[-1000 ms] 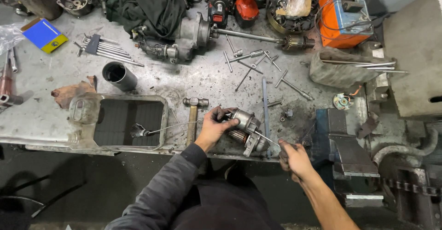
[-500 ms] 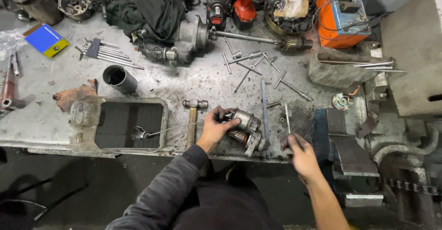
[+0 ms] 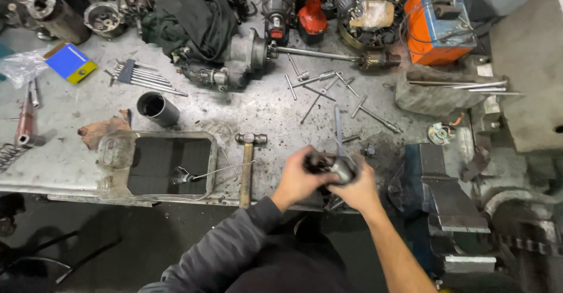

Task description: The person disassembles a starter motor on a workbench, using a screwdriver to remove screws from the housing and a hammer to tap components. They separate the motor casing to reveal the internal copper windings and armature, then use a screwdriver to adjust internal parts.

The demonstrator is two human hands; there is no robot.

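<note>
Both my hands meet near the front edge of a greasy metal workbench [image 3: 275,117]. My left hand [image 3: 299,179] grips the left end of a small dark-and-silver cylindrical motor part [image 3: 331,165]. My right hand [image 3: 358,187] wraps the same part from the right and below. The part is lifted slightly off the bench and is partly hidden by my fingers. A hammer [image 3: 247,161] with a wooden handle lies just left of my left hand.
A blue bench vise [image 3: 437,187] is at the right. A metal tray of dark liquid [image 3: 126,181] sits front left. Loose long bolts [image 3: 328,91], hex keys [image 3: 143,76], a dark cup [image 3: 155,108], a dark cloth [image 3: 190,14] and power tools lie behind.
My right hand has left the thin rod near the vise, moved left and joined my left hand on the motor part, which now sits lifted between both hands.
</note>
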